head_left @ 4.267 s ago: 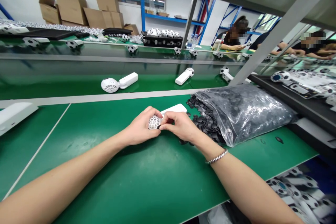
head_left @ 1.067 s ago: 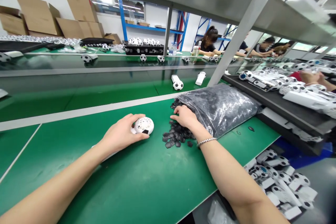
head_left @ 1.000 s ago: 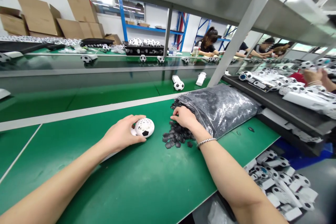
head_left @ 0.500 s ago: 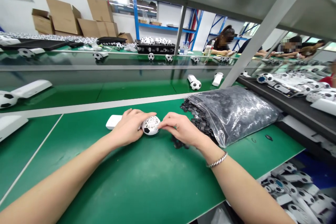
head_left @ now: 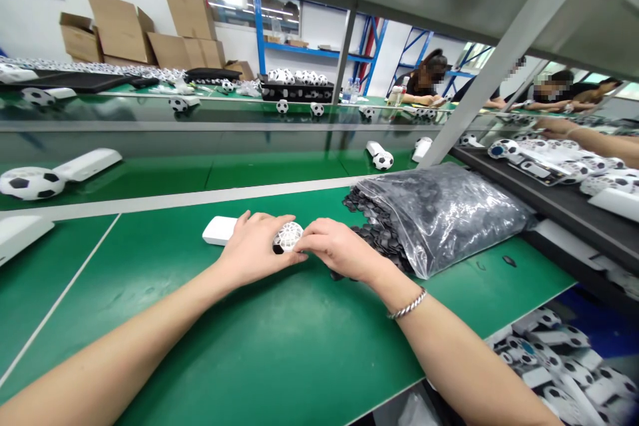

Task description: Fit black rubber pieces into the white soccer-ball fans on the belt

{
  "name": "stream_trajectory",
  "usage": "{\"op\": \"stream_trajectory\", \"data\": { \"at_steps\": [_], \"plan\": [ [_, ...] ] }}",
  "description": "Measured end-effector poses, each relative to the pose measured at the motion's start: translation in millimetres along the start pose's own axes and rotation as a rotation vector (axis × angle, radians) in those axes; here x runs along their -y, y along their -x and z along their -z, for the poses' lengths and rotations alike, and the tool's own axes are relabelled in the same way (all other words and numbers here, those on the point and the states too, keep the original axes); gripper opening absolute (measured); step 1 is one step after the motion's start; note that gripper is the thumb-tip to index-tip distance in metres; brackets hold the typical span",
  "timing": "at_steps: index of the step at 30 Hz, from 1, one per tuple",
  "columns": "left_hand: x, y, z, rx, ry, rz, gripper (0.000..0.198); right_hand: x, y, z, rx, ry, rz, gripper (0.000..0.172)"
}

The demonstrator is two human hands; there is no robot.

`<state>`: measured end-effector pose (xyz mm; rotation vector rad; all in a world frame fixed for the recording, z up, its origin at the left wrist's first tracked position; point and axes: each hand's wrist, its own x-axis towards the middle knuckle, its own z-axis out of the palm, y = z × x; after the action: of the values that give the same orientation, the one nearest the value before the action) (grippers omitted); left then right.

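Observation:
A white soccer-ball-shaped device (head_left: 288,237) lies on the green bench, its white handle (head_left: 218,231) pointing left. My left hand (head_left: 254,239) is closed around the ball end, fingers behind it and thumb along its lower front. One black patch shows on the ball, and its upper face is an open white lattice. At the ball's right side, my right hand (head_left: 329,245) has its fingertips pinched together against it. Whatever they hold is hidden. Just beyond that hand, a pile of small black pieces (head_left: 382,236) spills from a clear plastic bag (head_left: 449,213).
Behind a pale strip runs a green conveyor (head_left: 239,166) carrying several ball devices, one (head_left: 383,160) near the metal post (head_left: 499,73). More devices fill a black tray (head_left: 539,176) at right and a container at lower right. Another person's arm (head_left: 594,141) reaches over the tray.
My left thumb has slid right along the ball's lower front, and my right fingertips have moved in against it. Devices on the near conveyor have shifted right. Another person's arm has appeared at right.

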<state>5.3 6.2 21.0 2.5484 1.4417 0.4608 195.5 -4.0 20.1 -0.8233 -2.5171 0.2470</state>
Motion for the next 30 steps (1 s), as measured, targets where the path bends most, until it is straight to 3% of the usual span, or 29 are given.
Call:
{"op": "stream_trajectory", "data": {
  "at_steps": [4, 8, 14, 18, 21, 23, 26, 30],
  "plan": [
    [-0.6, 1.8, -1.9, -0.016, 0.000, 0.011, 0.061, -3.3, -2.9, -5.5, -0.084, -0.152, -0.080, 0.006],
    [-2.2, 0.7, -3.8, -0.045, 0.009, 0.021, 0.055, -10.1, -3.4, -13.0, -0.198, -0.384, -0.286, 0.020],
    [-3.4, -2.6, -1.1, -0.018, 0.029, 0.004, 0.053, -18.7, -4.4, -23.4, -0.147, -0.628, -0.489, 0.026],
    [0.7, -2.1, 0.2, -0.011, 0.073, -0.032, 0.051, -14.3, -6.2, -27.1, -0.185, -0.562, -0.460, 0.024],
    [7.2, 1.8, -1.0, -0.017, 0.111, -0.094, 0.052, -15.8, -3.4, -17.3, -0.158, -0.559, -0.472, 0.024],
    [11.9, 4.7, -2.8, -0.036, 0.104, -0.129, 0.060, -22.5, 3.2, -2.5, -0.099, -0.432, -0.555, 0.019],
    [17.0, 5.5, -4.5, -0.085, 0.028, -0.104, 0.065, -36.1, 17.1, 21.0, -0.026, -0.063, -0.768, 0.009],
    [18.8, 0.8, 0.3, -0.011, 0.020, -0.094, 0.056, -47.6, 26.5, 30.0, 0.072, 0.099, -0.883, 0.011]
  ]
}}
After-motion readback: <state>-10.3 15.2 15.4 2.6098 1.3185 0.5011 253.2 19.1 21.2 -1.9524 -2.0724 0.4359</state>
